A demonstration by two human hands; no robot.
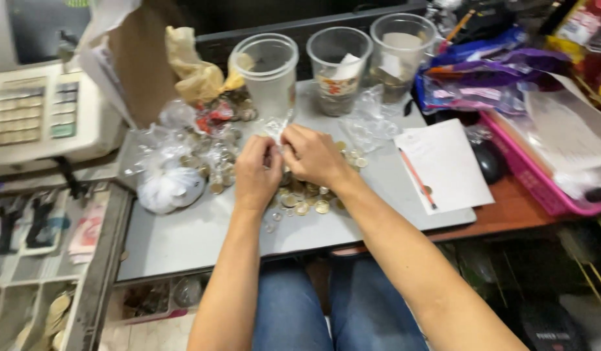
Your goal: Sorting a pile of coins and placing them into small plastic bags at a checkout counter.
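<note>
Both hands meet over a loose heap of gold and silver coins (305, 198) on the grey sheet-covered table (196, 237). The left hand (257, 170) is curled nearly closed, and the right hand (315, 156) is bent over beside it, fingertips pinched. Between them they grip a small clear plastic bag (274, 130), held up just above the coin heap, a position from which anything falling would land back on the pile. What the bag contains is too blurred to tell.

Behind the hands stand three clear plastic cups (339, 62) in a row along the table's far edge, out of the way of the wrists. To the left lie crumpled clear bags of coins (203, 153) and a knotted white bag (170, 188), crowding that side. To the right, a white paper pad (443, 162) with a red pencil (416, 177) fills the space up to the table edge. The near strip of table, toward the blue-jeaned knees (333, 312), is the widest open room.
</note>
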